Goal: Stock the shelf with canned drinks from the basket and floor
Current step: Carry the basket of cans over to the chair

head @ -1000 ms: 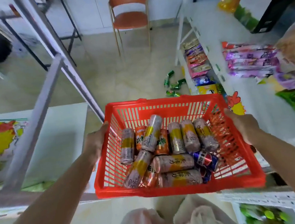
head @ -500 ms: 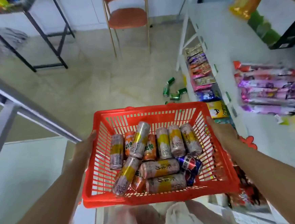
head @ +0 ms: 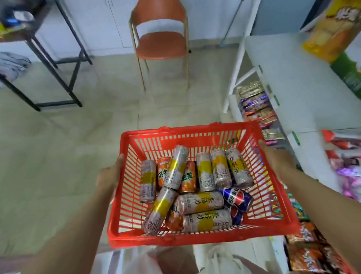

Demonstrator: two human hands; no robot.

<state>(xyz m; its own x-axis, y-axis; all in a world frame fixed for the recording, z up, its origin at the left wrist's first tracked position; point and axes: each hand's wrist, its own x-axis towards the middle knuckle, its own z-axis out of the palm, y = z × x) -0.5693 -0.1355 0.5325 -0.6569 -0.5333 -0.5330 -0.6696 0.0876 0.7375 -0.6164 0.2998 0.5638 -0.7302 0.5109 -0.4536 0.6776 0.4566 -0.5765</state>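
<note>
I carry a red plastic basket (head: 204, 235) in front of me at waist height. My left hand (head: 110, 178) grips its left rim and my right hand (head: 277, 161) grips its right rim. Inside lie several cans on their sides: silver-and-yellow cans (head: 204, 174), orange cans (head: 188, 177) and blue cola cans (head: 236, 198). The white shelf unit (head: 296, 88) stands to my right. The green cans on the floor are hidden behind the basket.
Snack packets (head: 257, 107) fill the shelf's lower level and pink-purple packets (head: 359, 166) lie on its upper board. An orange chair (head: 160, 39) stands ahead by the wall. A black-framed table (head: 39, 50) is at the back left.
The view has swung left and up; the grey rack at left has left the frame. The basket has risen in view, hiding the green floor cans. Both hands keep their hold.
</note>
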